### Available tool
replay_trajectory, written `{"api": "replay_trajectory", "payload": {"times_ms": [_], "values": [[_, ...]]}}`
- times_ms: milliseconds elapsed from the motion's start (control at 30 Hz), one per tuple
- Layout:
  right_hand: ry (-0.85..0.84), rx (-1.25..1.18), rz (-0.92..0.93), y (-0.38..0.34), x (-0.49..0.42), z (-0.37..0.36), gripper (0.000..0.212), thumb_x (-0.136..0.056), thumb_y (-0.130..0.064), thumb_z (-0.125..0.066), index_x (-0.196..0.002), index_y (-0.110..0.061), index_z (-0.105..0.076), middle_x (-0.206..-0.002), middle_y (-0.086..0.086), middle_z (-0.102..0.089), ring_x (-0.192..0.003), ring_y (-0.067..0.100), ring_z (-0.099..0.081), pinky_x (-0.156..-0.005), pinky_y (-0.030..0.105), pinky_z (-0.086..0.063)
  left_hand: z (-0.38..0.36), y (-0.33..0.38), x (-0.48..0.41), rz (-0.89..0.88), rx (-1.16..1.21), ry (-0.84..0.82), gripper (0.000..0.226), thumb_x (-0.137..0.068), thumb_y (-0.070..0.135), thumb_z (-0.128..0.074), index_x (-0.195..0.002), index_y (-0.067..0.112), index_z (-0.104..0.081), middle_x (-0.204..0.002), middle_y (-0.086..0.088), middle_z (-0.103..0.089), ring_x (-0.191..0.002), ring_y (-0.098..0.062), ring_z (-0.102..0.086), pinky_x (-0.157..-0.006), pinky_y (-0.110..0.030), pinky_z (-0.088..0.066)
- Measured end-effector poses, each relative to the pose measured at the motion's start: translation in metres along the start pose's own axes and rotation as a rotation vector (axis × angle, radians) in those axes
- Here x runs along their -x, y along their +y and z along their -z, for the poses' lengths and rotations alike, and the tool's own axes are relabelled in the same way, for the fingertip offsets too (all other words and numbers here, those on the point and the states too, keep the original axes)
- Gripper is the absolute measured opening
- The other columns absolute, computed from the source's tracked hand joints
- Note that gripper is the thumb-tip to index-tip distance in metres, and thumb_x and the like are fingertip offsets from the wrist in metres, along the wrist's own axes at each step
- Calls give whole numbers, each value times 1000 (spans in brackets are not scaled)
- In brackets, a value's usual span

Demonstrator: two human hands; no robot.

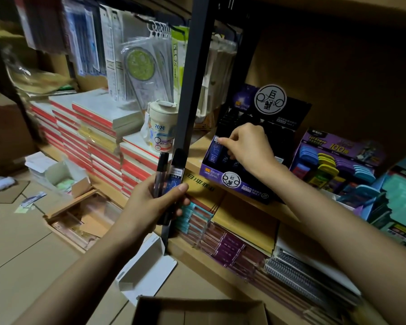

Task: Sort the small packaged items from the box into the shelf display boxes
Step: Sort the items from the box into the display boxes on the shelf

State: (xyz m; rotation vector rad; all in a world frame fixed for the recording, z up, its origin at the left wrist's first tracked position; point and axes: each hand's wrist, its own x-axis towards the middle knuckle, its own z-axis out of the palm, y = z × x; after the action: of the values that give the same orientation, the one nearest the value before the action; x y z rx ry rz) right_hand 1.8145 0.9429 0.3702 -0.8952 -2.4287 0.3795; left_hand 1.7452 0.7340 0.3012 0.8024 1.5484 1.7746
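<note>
Left hand (154, 205) gripped lead tubes (174, 178) left of the display box (244, 185), right hand (250, 148) pinched one tube (214, 152) inside it.

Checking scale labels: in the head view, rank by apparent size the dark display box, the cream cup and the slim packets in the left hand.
1. dark display box.
2-3. cream cup and slim packets look alike; the packets are nearer the camera and partly covered, so unranked.

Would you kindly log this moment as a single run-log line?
left hand: holds slim dark plastic packets | right hand: pinches small blue packet in black-and-purple cardboard display box | step: shelving packet
</note>
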Motion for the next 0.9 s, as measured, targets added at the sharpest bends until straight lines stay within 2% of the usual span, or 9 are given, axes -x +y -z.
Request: {"api": "replay_trajectory", "payload": {"times_ms": [100,267,367,500,733,800,833,867,900], "values": [[-27,-50,70,-7,25,7,34,-91,-41,-56,-75,-13,-67,-68,3,-67,-63,16,-65,-65,36,-56,-5,1,-1,-11,38,-17,28,-81,26,-63,-102,8,-58,-75,-6,-72,-55,-9,-63,-47,-15,-46],[-334,-710,-52,-32,69,1,10,-90,-24,-60,-89,-16,-66,-77,-4,-65,-70,4,-64,-66,23,-53,-15,-2,-4,6,52,-65,27,-83,20,-62,-106,5,-57,-76,-7,-72,-56,-9,-64,-47,-14,-47],[-342,-857,-139,-40,80,-7,13,-89,-13,-61,-98,-4,-63,-86,13,-66,-75,18,-61,-74,35,-51,-17,-5,-5,-13,34,-76,31,-82,26,-61,-107,8,-58,-81,-6,-73,-66,-12,-70,-54,-17,-51],[-219,-841,-63,-38,71,8,7,-89,-9,-60,-95,-6,-62,-86,11,-66,-71,10,-59,-60,19,-50,-14,-5,-8,-70,-44,33,38,-76,40,-57,-101,12,-62,-87,-2,-73,-78,-12,-70,-59,-17,-53],[131,-690,-36,-9,29,39,15,-86,-13,-66,-83,-26,-59,-84,0,-67,-82,16,-67,-64,22,-56,-17,-5,-8,-124,-206,107,50,-77,54,-48,-93,8,-61,-61,9,-54,-51,8,-55,-45,-5,-40],[162,-616,-39,-1,21,34,19,-84,-13,-68,-79,-29,-59,-82,0,-67,-84,21,-68,-73,34,-58,-21,-4,-19,-29,-127,157,60,-90,56,-32,-97,3,-58,-65,-5,-54,-69,-1,-66,-60,-16,-53],[161,-593,-42,2,19,30,19,-84,-13,-68,-79,-29,-60,-83,2,-67,-85,22,-68,-77,39,-57,-21,-2,-24,55,-68,181,54,-97,49,-28,-95,4,-57,-71,-11,-55,-81,-17,-68,-73,-29,-57],[152,-583,-45,4,17,26,17,-83,-13,-69,-82,-28,-62,-85,4,-68,-85,23,-68,-79,43,-57,-18,-2,-27,99,-35,195,44,-101,40,-29,-92,6,-56,-73,-10,-54,-86,-26,-66,-69,-35,-54],[142,-568,-44,6,16,22,12,-83,-13,-69,-86,-24,-64,-86,5,-68,-86,23,-67,-80,45,-56,-18,-2,-25,85,-40,198,36,-101,33,-32,-92,6,-54,-74,-6,-51,-87,-22,-64,-60,-27,-52]]}}
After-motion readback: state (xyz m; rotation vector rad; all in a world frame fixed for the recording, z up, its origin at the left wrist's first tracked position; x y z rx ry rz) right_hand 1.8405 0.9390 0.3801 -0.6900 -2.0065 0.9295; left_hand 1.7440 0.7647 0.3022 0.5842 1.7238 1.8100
